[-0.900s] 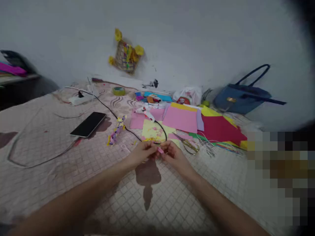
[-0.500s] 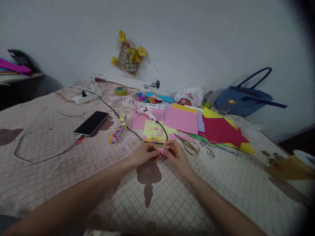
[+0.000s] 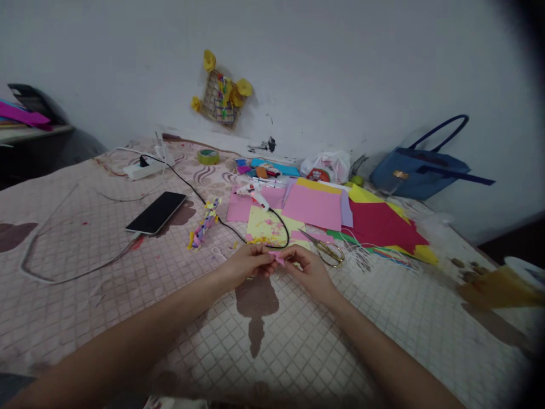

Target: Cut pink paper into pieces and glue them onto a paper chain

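A small piece of pink paper (image 3: 277, 258) is pinched between my two hands above the patterned cloth. My left hand (image 3: 252, 263) grips its left side, thumb on top and fingers curled beneath. On the other side my right hand (image 3: 307, 270) pinches it between thumb and forefinger. Gold-handled scissors (image 3: 327, 250) lie just beyond my right hand. Behind the hands is a yellow sheet (image 3: 258, 218) covered with pink and yellow paper scraps. A white glue gun (image 3: 258, 196) rests on pink paper farther back. To the left lies a stick-like piece (image 3: 205, 224) covered in purple, pink and yellow bits.
A phone (image 3: 156, 213) on a charging cable and a power strip (image 3: 149, 166) lie left. The glue gun's black cord crosses the middle. Coloured sheets (image 3: 378, 221), white string (image 3: 360, 254) and a blue bag (image 3: 419, 170) are right. Green tape (image 3: 208, 157) sits at the back.
The pink paper now looks more bent and twisted between the fingertips. My right hand has shifted slightly right and down, its fingers less bunched. The view has moved a little.
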{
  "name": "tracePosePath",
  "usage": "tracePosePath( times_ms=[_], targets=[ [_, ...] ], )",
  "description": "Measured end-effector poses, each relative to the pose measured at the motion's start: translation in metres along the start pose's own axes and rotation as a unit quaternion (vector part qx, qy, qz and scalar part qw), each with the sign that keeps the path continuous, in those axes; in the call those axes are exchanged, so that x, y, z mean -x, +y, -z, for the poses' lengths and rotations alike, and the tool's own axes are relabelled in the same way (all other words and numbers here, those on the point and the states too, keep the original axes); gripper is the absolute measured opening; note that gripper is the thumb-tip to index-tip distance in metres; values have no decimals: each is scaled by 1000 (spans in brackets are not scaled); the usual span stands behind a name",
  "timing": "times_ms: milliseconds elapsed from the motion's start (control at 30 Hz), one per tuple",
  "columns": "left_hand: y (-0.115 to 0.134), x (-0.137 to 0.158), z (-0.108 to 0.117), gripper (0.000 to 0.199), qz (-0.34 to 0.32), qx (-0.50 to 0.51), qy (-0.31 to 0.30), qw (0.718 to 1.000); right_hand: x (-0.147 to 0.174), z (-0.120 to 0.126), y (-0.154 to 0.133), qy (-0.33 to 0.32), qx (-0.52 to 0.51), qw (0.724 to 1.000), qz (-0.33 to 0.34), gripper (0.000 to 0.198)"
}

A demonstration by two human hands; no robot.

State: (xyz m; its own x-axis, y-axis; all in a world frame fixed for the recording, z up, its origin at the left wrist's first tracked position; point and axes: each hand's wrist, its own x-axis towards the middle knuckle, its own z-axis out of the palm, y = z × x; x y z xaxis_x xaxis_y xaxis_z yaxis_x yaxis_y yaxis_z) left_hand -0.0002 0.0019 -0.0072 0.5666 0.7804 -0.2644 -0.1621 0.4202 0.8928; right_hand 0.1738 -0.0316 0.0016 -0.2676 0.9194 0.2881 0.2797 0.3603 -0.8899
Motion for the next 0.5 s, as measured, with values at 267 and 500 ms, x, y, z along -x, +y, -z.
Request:
tracePosePath(
  times_ms=[267, 500],
  targets=[
    [0, 2, -4, 29, -87, -126, -15, 988, 1, -4, 4, 14, -60, 997, -50, 15],
    [-6, -1, -1, 24, -118, -159, -46, 979, 1, -8, 9, 26, -110, 990, -79, 19]
  ],
)
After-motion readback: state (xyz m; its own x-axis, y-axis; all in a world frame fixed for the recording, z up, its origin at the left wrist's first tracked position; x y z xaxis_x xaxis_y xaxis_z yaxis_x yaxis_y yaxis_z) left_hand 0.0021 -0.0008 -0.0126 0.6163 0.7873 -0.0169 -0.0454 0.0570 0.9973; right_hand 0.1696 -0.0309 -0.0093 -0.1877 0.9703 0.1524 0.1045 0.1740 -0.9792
